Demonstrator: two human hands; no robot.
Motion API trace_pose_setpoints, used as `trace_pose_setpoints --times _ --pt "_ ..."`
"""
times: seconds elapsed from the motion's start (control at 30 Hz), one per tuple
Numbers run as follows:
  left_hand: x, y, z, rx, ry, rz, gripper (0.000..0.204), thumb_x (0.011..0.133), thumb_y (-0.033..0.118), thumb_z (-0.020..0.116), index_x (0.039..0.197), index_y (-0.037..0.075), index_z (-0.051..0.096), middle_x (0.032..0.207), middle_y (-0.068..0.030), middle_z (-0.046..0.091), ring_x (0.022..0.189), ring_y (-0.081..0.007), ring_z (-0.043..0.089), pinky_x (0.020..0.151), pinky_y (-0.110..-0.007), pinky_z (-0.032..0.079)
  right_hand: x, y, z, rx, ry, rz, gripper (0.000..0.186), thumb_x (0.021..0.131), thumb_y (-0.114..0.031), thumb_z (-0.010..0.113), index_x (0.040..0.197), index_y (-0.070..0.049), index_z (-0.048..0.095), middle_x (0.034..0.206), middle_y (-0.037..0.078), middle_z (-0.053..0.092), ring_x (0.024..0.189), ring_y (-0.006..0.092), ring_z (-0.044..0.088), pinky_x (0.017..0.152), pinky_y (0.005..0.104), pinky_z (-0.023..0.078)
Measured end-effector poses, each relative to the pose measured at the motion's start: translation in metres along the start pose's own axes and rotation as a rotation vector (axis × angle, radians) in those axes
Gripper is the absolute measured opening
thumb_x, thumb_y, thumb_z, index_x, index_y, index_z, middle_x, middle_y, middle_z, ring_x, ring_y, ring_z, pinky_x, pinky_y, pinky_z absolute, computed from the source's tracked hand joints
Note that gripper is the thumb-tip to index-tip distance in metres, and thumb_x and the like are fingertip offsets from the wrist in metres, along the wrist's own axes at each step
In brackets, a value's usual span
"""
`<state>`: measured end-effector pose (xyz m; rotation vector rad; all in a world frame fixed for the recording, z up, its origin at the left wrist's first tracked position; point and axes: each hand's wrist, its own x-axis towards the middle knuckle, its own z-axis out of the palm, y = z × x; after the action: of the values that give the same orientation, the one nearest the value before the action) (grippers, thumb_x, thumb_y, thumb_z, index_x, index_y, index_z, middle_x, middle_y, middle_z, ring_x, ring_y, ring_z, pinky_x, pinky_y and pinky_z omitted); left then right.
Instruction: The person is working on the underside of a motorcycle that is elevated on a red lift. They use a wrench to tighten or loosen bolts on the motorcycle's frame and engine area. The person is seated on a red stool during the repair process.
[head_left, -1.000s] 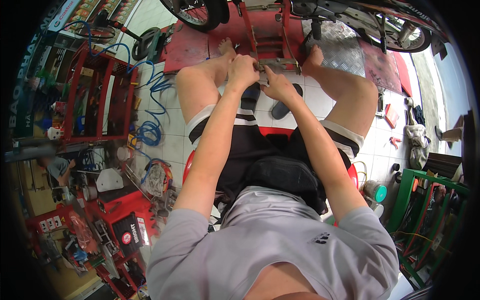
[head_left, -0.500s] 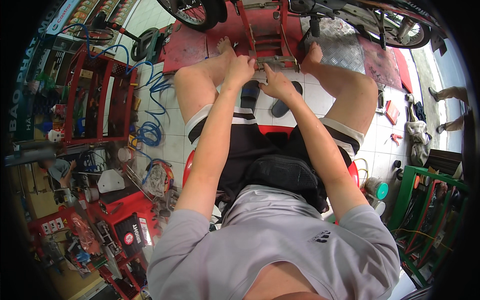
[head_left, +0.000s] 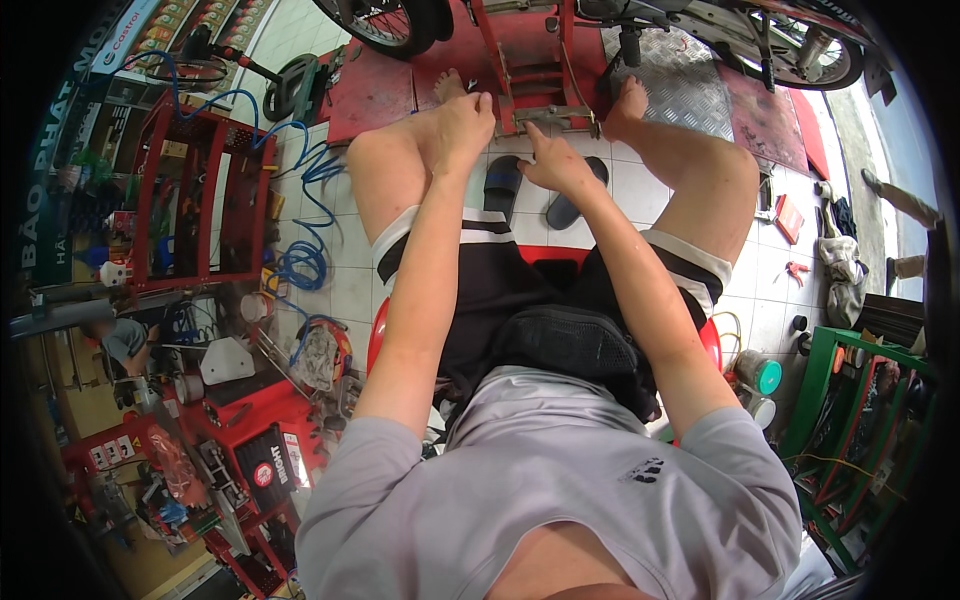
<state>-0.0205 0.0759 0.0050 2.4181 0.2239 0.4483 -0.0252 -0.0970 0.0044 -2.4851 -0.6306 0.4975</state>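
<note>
From where I stand, the piece being worked at is the worn, dull-metal crossbar (head_left: 565, 122) at the upper centre of the frame, lying across the near end of a red-painted steel frame with two long rails (head_left: 493, 60). The seated person's right hand (head_left: 558, 165) reaches at it from below, index finger stretched out, thumb spread away and the other fingers tucked in; the fingertip is at the bar's left part or just beside it, I can't tell which, and I see nothing in that hand. The left hand (head_left: 466, 130) is apart from the bar, to its left, fingers mostly curled in; whether it pinches something small I can't tell. I'd judge the bar stiff, hard and not fragile, and together with the rails heavy; the scuffed metal may be greasy and slick, so the plain middle stretch looks the better grip, clear of the ends. Below it in the picture lies a pair of dark slippers (head_left: 503, 180) on pale tiles. Around it spreads a red floor platform (head_left: 370, 90), with a ridged silver metal plate (head_left: 675, 85) to the right. Farther out, a coiled blue air hose (head_left: 300, 265) lies at left and a red-handled tool (head_left: 797, 272) at right.
</note>
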Motion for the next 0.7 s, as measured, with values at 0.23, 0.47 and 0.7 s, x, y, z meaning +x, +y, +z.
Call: trace_pose_setpoints --times 0.23,0.47,0.7 --pt "0.002 -0.001 0.005 -0.113 0.018 -0.044 0.037 0.094 0.027 0.047 0.08 -0.003 0.065 0.068 -0.0173 0.066 0.066 -0.034 0.064 0.068 -0.042 0.047 0.002 0.003 0.002 0.005 -0.008 0.007 0.075 0.078 -0.026 0.065 0.143 -0.007 0.032 0.099 0.027 0.064 0.096 0.0402 0.063 0.085 0.0452 0.05" --pt "0.001 0.006 0.002 -0.09 0.051 -0.033 0.037 0.094 0.025 0.046 0.079 -0.004 0.064 0.068 -0.0175 0.065 0.069 -0.0335 0.065 0.069 -0.04 0.048 0.001 0.001 0.001 0.002 -0.016 0.01 0.075 0.078 -0.026 0.065 0.143 -0.008 0.031 0.1 0.027 0.064 0.097 0.0401 0.062 0.085 0.0455 0.05" --pt "-0.002 -0.004 0.004 -0.052 0.01 -0.021 0.034 0.09 0.025 0.051 0.08 -0.005 0.066 0.069 -0.0224 0.064 0.07 -0.0383 0.063 0.07 -0.043 0.048 -0.001 -0.002 -0.002 -0.005 -0.025 0.008 0.074 0.079 -0.027 0.064 0.142 -0.008 0.031 0.1 0.027 0.064 0.096 0.0406 0.062 0.085 0.0457 0.05"
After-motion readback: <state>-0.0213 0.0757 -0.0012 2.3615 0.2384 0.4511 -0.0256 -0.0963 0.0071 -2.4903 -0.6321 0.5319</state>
